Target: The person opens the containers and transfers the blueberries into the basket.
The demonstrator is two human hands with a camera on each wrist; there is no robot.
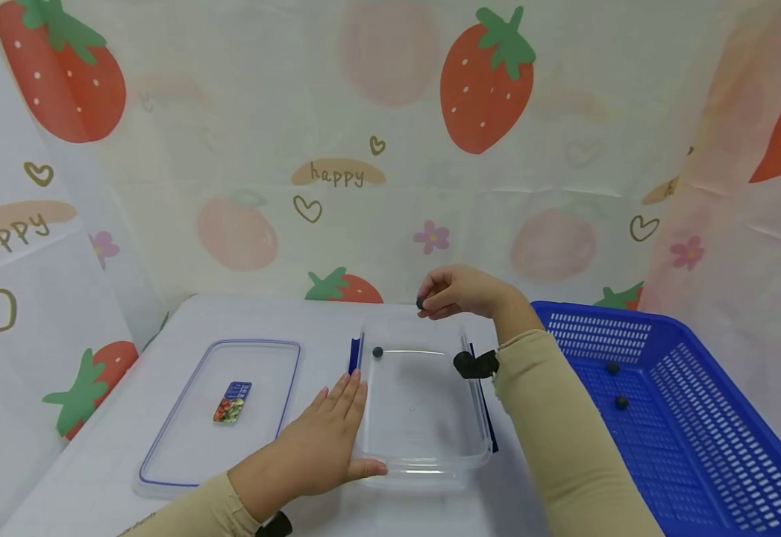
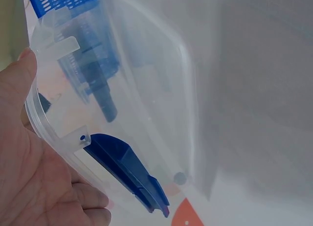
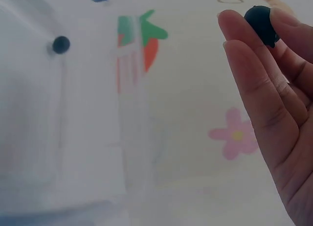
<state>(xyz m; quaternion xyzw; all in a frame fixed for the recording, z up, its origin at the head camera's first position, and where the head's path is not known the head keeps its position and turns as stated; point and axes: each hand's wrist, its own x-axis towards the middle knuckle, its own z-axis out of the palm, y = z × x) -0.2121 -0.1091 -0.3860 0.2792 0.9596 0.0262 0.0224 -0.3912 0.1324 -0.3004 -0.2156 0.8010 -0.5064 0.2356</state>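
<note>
Between the thumb and fingertips of my right hand (image 1: 464,291) is a small dark ball (image 3: 261,24), held above the far end of a clear plastic container (image 1: 424,455). Inside, near its far left corner, lies another dark ball (image 1: 378,352). My left hand (image 1: 326,440) rests against the container's near left side, fingers straight along the wall and thumb on the front rim. A blue side latch (image 2: 127,169) hangs by those fingers in the left wrist view.
A clear lid (image 1: 182,447) with a blue seal and a picture label (image 1: 232,403) lies to the left. At right stands a blue perforated basket (image 1: 732,403) holding dark balls (image 1: 621,403). A strawberry-print sheet (image 1: 390,97) hangs behind the white table (image 1: 81,477).
</note>
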